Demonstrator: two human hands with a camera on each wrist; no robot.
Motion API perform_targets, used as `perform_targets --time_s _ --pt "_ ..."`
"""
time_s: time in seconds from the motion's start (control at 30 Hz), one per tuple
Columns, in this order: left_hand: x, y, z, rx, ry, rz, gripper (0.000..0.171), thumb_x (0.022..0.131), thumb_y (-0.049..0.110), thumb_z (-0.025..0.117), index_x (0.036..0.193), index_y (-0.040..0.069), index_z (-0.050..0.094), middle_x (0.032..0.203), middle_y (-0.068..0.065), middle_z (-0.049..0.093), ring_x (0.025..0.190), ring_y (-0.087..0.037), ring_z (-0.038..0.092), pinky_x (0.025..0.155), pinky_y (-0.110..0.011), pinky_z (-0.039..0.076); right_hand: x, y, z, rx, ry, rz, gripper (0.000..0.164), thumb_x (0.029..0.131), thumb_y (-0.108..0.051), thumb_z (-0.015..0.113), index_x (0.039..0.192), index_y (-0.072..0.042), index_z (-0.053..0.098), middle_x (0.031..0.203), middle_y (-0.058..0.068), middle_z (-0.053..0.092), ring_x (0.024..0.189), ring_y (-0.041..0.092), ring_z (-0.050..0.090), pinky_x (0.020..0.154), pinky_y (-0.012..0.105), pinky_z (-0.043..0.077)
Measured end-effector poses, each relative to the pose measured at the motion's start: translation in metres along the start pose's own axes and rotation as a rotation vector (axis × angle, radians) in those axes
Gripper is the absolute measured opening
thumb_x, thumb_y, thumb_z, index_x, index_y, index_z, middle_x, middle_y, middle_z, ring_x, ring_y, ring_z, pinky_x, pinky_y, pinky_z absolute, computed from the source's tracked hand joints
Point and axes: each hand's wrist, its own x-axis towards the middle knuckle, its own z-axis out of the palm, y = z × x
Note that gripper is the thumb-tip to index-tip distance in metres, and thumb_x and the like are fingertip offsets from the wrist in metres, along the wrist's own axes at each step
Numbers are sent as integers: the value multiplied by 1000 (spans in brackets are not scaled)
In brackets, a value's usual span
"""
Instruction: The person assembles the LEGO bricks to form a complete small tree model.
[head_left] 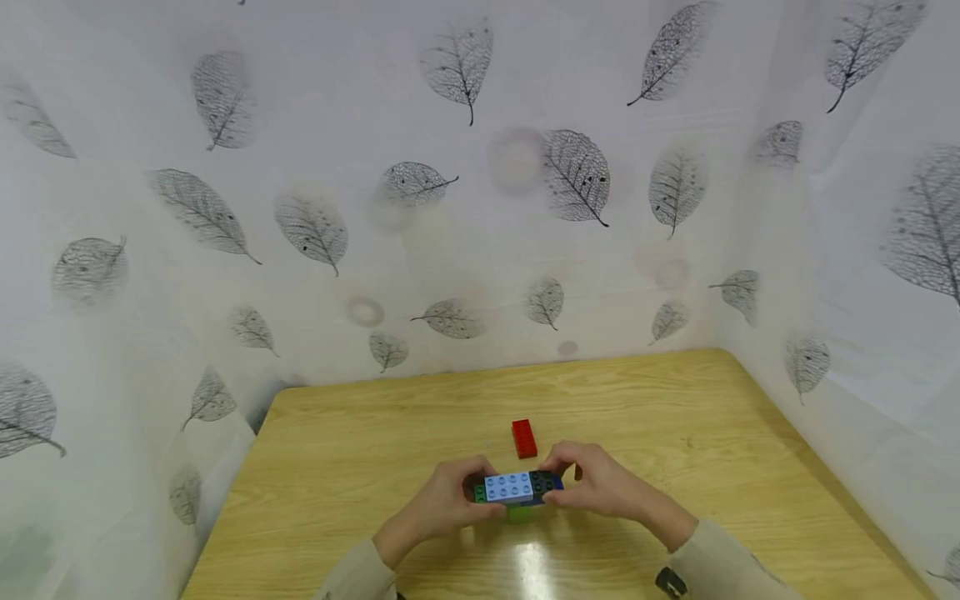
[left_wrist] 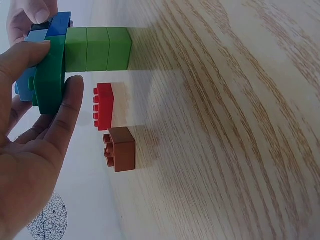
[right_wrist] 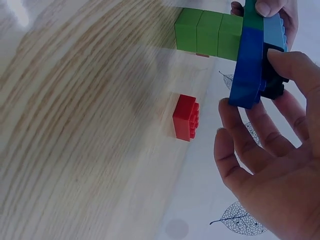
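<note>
A toy-brick build stands on the table. Its column is several light green blocks (left_wrist: 97, 49), carrying a green brick (left_wrist: 50, 80) and a blue brick (right_wrist: 246, 67) side by side. Above these sit a light blue brick (head_left: 508, 488) and a black brick (head_left: 542, 482). At the left end, my left hand (head_left: 453, 493) holds the green brick, thumb on the near side and fingers on the far side. From the right, my right hand (head_left: 596, 483) pinches the black brick, its thumb against the brick's side and a fingertip near the blue brick's end.
Beyond the build, a red brick (head_left: 524, 438) lies on the wooden table (head_left: 360, 442). A brown brick (left_wrist: 124, 150) stands near it in the left wrist view; the head view hides it. Leaf-patterned curtain (head_left: 480, 250) hangs along the table's far and side edges.
</note>
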Motion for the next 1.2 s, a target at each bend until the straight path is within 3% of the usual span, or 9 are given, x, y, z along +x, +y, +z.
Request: perform_targets --time_s 0.33,0.6,0.9,1.03,1.2 --pt "2 4 1 9 -4 15 28 90 26 85 112 20 69 102 5 70 86 -3 60 74 -19 54 -2 10 10 137 7 1 35 93 -30 82 123 -20 68 115 1 71 97 13 64 78 26 56" --pt "1 2 -5 -1 -5 18 38 88 34 87 119 18 71 108 3 74 90 -5 65 78 -23 57 2 18 18 153 18 -27 47 93 -31 82 133 -12 69 118 3 72 92 11 61 75 23 54" --pt "-9 -5 -36 -5 26 58 40 95 29 78 130 13 68 115 -16 76 103 -34 72 84 -27 58 3 18 16 137 12 -25 46 93 -31 81 133 -12 69 117 3 71 90 11 60 72 23 53" --pt "-12 -8 -41 15 35 61 43 96 28 77 131 6 67 117 -20 74 104 -32 71 84 -26 57 2 18 15 137 5 -17 47 93 -31 81 133 -9 69 117 3 71 90 10 59 72 23 52" --pt "-15 -11 -37 21 22 39 47 92 28 79 130 3 67 118 -18 74 104 -33 70 84 -27 57 2 17 16 137 -1 -24 47 94 -31 81 133 -7 68 116 3 71 89 9 58 72 22 52"
